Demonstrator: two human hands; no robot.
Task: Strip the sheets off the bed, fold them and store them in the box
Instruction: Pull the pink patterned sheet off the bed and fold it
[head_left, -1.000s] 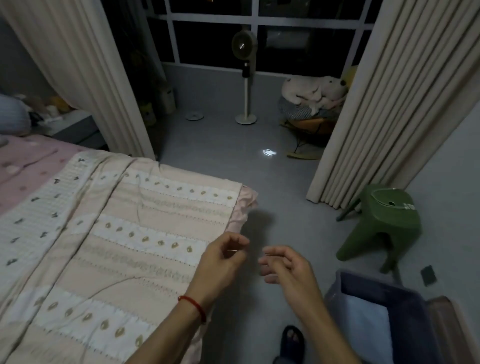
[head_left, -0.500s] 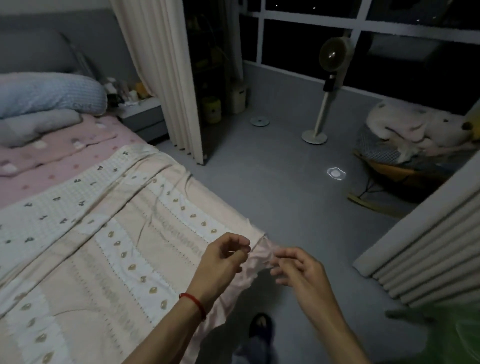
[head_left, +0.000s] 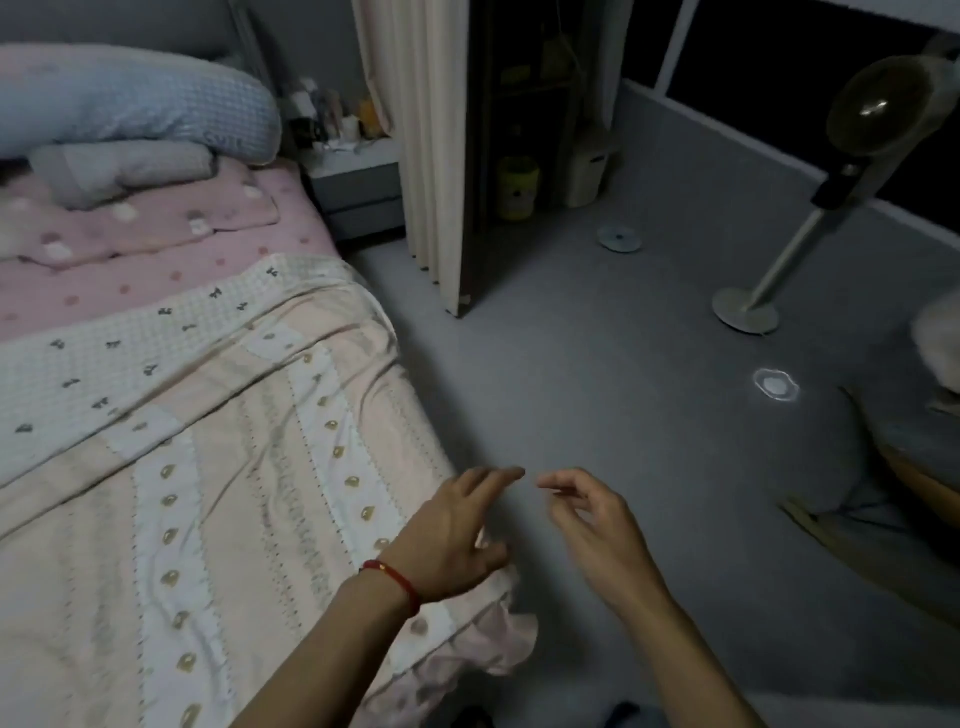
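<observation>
both hands empty, left hand (head_left: 457, 535) fingers loose over the peach striped cotton sheet (head_left: 234, 493) spread on the bed, right hand (head_left: 597, 525) relaxed over the floor; risk: sheet corner slides floorward before a grip.

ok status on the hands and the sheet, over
Left hand open over the bed corner, right hand open off the edge, both holding nothing. Sheet spread flat on the bed, not stripped. Nothing in the way.

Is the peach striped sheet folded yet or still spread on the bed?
Spread: the peach striped sheet lies flat across the mattress, its ruffled corner hanging over the edge.
</observation>
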